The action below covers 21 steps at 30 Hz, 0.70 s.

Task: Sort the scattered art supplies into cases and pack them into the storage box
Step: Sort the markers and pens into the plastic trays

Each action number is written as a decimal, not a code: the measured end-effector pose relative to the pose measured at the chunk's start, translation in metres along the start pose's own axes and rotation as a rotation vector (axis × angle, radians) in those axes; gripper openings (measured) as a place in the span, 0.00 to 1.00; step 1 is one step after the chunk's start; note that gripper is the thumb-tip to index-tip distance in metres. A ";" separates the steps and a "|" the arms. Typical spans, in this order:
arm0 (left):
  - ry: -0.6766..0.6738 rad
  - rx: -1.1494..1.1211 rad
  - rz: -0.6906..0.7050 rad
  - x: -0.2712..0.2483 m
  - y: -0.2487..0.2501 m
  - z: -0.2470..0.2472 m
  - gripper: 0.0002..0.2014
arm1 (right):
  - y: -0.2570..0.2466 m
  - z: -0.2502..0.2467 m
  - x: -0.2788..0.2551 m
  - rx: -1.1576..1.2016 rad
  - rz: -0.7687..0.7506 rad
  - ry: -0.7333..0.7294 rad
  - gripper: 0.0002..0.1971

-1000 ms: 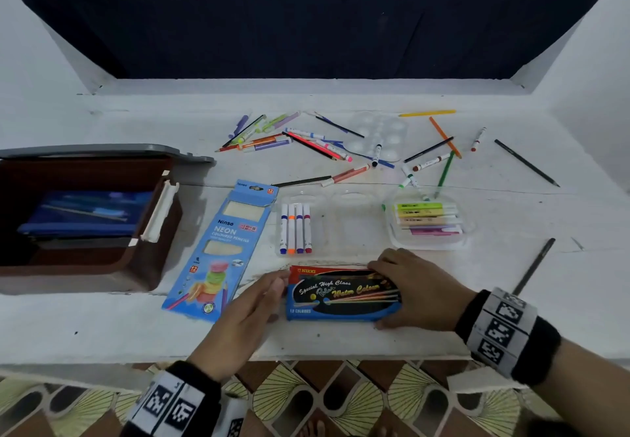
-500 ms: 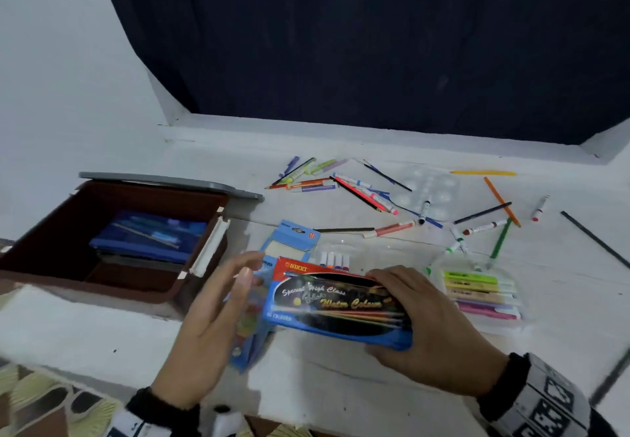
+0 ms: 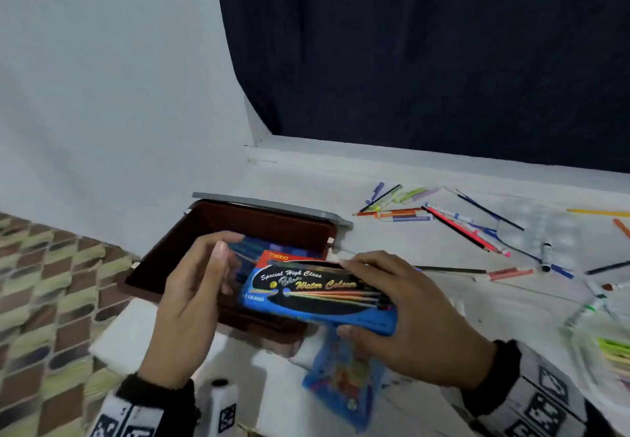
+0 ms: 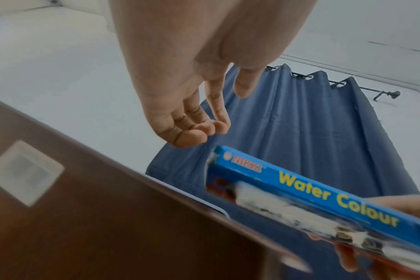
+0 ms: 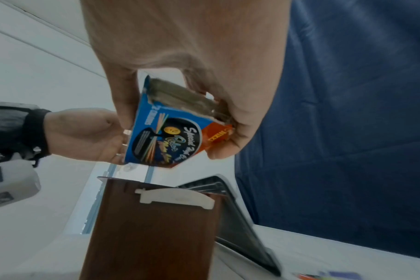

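Water colour box (image 3: 317,295), blue with red corner, yellow lettering, gripped by right hand (image 3: 414,324)

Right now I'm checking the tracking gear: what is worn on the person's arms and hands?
Both hands are bare. The left hand and right hand each have a black cuff at the wrist, with a white band printed with black square markers strapped behind it.

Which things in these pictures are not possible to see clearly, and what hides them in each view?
- Head view: the inside of the storage box is mostly covered by the left hand and the water colour box.
- Head view: the blue pack on the table is blurred; its print is unreadable.
- Left wrist view: the right hand is cut off by the edge.
- Right wrist view: the left hand's fingertips hide behind the water colour box.
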State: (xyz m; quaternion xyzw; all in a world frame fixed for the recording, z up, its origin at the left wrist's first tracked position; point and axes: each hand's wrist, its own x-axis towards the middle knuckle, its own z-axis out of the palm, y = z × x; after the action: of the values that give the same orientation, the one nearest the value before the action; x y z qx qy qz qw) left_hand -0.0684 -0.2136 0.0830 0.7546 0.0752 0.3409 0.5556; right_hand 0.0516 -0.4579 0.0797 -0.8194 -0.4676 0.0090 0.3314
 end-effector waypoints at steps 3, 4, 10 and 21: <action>-0.030 0.066 -0.013 0.030 -0.021 -0.045 0.20 | -0.031 0.033 0.040 -0.036 0.018 -0.030 0.33; -0.050 0.092 -0.016 0.039 -0.029 -0.059 0.20 | -0.039 0.041 0.053 -0.050 0.034 -0.050 0.32; -0.273 0.310 -0.019 0.079 -0.073 -0.119 0.19 | -0.063 0.074 0.105 -0.177 0.156 -0.229 0.27; -0.608 0.551 0.161 0.098 -0.098 -0.122 0.13 | -0.072 0.103 0.131 -0.120 0.324 -0.452 0.22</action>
State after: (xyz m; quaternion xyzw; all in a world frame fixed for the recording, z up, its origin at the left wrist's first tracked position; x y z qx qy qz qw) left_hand -0.0418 -0.0328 0.0565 0.9447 -0.0631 0.1119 0.3017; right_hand 0.0370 -0.2765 0.0777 -0.8788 -0.3923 0.2167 0.1638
